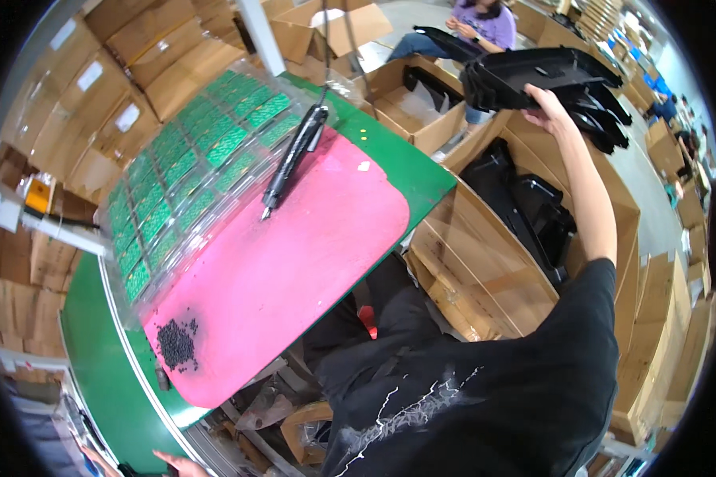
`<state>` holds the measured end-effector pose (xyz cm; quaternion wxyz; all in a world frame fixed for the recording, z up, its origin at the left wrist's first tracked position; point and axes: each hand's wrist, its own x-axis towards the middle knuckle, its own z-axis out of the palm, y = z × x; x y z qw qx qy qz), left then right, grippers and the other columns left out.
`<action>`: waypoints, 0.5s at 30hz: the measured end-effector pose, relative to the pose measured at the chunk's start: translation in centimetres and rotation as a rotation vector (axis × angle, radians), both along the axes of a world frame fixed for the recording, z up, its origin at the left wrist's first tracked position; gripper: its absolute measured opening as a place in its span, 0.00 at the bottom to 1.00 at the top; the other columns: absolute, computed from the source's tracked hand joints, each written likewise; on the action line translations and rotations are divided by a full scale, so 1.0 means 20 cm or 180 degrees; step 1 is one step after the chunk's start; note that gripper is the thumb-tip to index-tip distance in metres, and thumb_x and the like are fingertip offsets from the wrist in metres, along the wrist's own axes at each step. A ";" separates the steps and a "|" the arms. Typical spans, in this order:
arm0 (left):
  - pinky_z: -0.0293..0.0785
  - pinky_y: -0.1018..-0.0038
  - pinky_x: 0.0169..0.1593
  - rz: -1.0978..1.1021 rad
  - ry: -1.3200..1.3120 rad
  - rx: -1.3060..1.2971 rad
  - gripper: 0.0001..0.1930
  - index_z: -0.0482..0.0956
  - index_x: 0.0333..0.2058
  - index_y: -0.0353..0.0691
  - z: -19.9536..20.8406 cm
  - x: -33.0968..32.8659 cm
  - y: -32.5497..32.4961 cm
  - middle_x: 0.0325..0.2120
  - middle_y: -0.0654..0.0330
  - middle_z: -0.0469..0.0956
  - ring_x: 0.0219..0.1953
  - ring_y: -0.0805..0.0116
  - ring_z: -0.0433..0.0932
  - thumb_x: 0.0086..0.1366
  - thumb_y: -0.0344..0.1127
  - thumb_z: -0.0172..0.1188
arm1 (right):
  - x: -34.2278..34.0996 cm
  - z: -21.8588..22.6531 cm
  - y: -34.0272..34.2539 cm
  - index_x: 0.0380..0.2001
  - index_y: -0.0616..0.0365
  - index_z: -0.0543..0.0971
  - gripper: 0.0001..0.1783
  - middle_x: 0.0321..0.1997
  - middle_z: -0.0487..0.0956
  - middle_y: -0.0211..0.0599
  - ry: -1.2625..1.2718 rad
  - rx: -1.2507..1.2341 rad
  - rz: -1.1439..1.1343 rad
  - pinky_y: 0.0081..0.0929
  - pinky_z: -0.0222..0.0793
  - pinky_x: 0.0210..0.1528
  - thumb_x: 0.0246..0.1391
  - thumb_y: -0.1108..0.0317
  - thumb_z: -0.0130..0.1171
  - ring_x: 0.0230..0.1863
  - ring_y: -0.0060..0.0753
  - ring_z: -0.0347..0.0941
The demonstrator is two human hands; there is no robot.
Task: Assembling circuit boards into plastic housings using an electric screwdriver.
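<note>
- Right hand (547, 111): grip clamped on black moulded-plastic parts (565, 67) above brown cardboard box (471, 258); left hand unseen.
- Done, apparently: parts lifted.
- Likely outstanding: green circuit boards (227, 143) trayed, small black pieces (175, 343) loose on pink mat (310, 238).

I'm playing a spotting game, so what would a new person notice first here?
Probably the bright pink mat on the green table, left of the middle, with a pile of tiny black pieces near its lower-left end. Next might be the big black plastic parts held up by the right hand at upper right, and the green boards at upper left.
</note>
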<state>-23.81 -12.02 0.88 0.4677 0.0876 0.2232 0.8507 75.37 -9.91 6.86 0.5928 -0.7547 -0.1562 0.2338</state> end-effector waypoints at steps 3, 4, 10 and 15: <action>0.71 0.79 0.31 0.0768 0.0828 -0.0681 0.31 0.63 0.56 0.26 -0.02 0.07 0.16 0.45 0.47 0.75 0.37 0.65 0.77 0.64 0.49 0.47 | -0.10 0.12 -0.08 0.36 0.56 0.75 0.11 0.27 0.78 0.33 -0.0057 0.0024 0.0106 0.18 0.71 0.19 0.59 0.60 0.55 0.21 0.25 0.74; 0.70 0.80 0.35 0.0696 0.0963 -0.0625 0.29 0.61 0.58 0.26 -0.02 0.14 0.21 0.45 0.49 0.73 0.39 0.68 0.75 0.67 0.46 0.45 | -0.11 0.15 -0.14 0.34 0.58 0.74 0.10 0.25 0.76 0.35 -0.0103 0.0207 0.0176 0.17 0.70 0.18 0.61 0.62 0.53 0.19 0.25 0.73; 0.70 0.79 0.30 -0.0214 0.1654 -0.0422 0.28 0.56 0.62 0.29 0.06 0.78 0.44 0.28 0.61 0.69 0.27 0.71 0.70 0.68 0.40 0.46 | -0.81 0.40 -0.23 0.31 0.59 0.73 0.14 0.26 0.75 0.34 -0.0545 0.1232 0.0585 0.18 0.67 0.22 0.64 0.59 0.51 0.23 0.21 0.70; 0.79 0.71 0.33 -0.2485 0.2245 -0.0226 0.44 0.50 0.66 0.37 0.17 1.52 0.43 0.36 0.50 0.77 0.36 0.58 0.79 0.59 0.48 0.63 | -1.62 0.29 -0.14 0.60 0.63 0.60 0.28 0.53 0.70 0.38 -0.1499 0.1325 0.1267 0.33 0.59 0.60 0.60 0.64 0.53 0.52 0.28 0.66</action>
